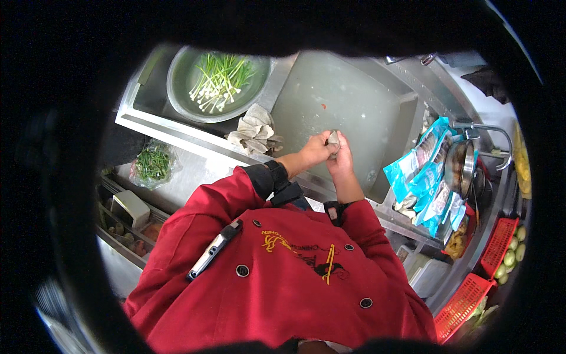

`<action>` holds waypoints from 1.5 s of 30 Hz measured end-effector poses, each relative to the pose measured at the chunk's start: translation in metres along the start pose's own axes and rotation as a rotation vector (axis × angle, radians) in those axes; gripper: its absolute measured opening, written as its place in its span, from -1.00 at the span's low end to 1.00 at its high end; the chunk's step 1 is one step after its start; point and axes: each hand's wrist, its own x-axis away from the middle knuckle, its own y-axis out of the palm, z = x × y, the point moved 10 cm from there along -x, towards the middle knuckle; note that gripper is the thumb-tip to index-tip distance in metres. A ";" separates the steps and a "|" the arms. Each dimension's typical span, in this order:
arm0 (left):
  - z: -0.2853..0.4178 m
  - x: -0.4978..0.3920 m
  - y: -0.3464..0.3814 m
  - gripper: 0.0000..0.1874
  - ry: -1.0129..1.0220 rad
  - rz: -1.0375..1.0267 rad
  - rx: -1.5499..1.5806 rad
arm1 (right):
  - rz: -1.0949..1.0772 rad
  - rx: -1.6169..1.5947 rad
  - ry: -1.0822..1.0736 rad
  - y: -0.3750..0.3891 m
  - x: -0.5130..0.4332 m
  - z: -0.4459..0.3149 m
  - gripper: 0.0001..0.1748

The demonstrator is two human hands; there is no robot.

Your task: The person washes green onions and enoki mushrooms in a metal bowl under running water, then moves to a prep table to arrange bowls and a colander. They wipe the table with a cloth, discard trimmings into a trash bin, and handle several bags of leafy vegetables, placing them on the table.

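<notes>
Over the near edge of a steel sink of cloudy water [349, 97], my left hand [316, 149] and my right hand [341, 157] are pressed together around a bunched grey cloth [334, 139]. Its upper part shows between the thumbs; the rest is hidden in the fingers. To the left, another crumpled grey-beige cloth [253, 128] lies on the sink's rim. Beyond that cloth is a round metal basin [177, 99] with green-stemmed, white-bulbed vegetables [216, 86] in water. A small reddish scrap [323, 106] is in the sink.
Blue-and-clear plastic packages [415, 172] and a metal pan [460, 168] stand right of the sink, near a curved faucet [495, 128]. Red plastic baskets [464, 305] and green round vegetables [509, 257] are at lower right. A bag of chopped greens [153, 163] lies on the left counter.
</notes>
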 end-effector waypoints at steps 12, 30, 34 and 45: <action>0.000 0.011 0.004 -0.43 -0.306 -0.296 0.697 | -0.222 0.348 -0.070 0.056 0.010 -0.032 -0.54; 0.008 -0.038 0.024 -0.64 -0.250 -0.582 -0.511 | -0.519 2.049 -0.498 0.073 0.002 -0.047 -0.33; -0.010 -0.063 0.018 -0.57 -0.035 -0.452 -0.920 | -0.503 2.068 -0.513 0.075 -0.004 -0.044 -0.63; 0.031 -0.053 0.025 -0.82 0.309 -0.257 -1.241 | -0.260 1.948 -0.245 0.051 -0.019 -0.052 -0.75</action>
